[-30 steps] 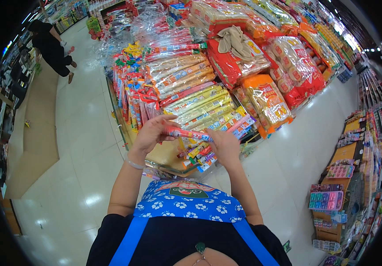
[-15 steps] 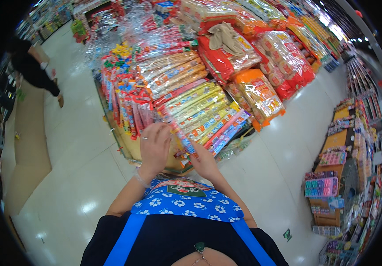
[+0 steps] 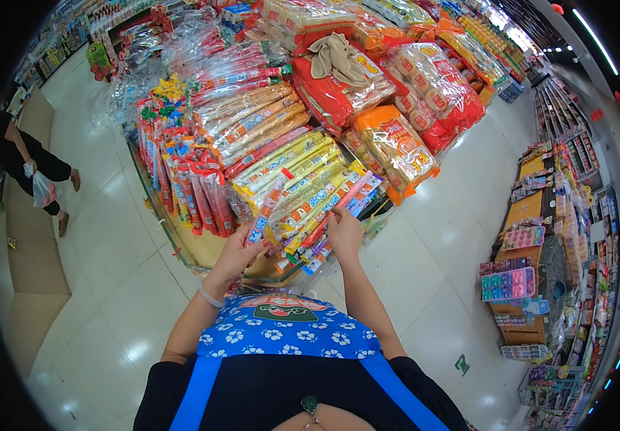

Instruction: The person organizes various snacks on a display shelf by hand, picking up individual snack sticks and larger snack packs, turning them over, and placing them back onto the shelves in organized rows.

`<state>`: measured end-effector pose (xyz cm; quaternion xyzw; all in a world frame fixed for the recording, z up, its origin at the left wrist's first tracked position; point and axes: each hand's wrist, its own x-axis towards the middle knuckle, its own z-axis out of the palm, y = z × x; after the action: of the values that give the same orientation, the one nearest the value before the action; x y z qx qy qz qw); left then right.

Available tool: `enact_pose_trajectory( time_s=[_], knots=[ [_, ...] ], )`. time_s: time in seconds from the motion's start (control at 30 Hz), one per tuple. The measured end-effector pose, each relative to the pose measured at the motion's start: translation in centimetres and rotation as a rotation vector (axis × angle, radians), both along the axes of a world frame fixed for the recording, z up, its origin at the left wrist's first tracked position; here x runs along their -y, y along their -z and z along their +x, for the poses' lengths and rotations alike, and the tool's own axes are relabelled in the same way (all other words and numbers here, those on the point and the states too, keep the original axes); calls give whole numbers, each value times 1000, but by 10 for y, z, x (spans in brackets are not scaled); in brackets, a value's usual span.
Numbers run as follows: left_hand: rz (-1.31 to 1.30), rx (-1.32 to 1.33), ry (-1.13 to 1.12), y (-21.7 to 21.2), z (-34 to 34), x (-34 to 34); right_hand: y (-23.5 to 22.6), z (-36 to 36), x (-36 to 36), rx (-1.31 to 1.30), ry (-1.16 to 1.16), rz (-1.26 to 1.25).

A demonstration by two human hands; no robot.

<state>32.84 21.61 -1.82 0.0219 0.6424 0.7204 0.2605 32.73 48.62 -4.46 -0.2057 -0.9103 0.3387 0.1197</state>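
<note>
My left hand is closed around the lower part of a long, thin snack packet with a blue and white wrapper and a red tip. The packet tilts up and away over a row of yellow packets. My right hand has its fingers bent in at a long pink-red packet on the right side of the row; its fingertips appear to pinch it. Purple-blue packets lie just beyond that hand. Orange packets and upright red packets fill the display farther left.
Large bagged snacks are stacked at the far right of the display, with a grey-beige glove on one red bag. The display's yellowish edge faces me. Stocked shelves stand right; a person carrying a bag is left.
The blue and white packet has passed from my right hand's side into my left hand and is raised. My right hand has moved up and right to the pink-red packet.
</note>
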Motion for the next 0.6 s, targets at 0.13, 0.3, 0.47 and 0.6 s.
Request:
enact_pose_trajectory(
  time_s=[0.13, 0.3, 0.47, 0.6],
  knots=[
    [101, 31, -48, -3, 3, 2, -7, -14, 9, 90, -13, 203],
    [87, 101, -52, -6, 13, -2, -19, -27, 10, 271, 46, 239],
    [209, 154, -73, -4, 13, -18, -6, -45, -6, 228, 110, -7],
    [281, 65, -54, 3, 6, -33, -36, -14, 41, 15, -79, -63]
  ],
)
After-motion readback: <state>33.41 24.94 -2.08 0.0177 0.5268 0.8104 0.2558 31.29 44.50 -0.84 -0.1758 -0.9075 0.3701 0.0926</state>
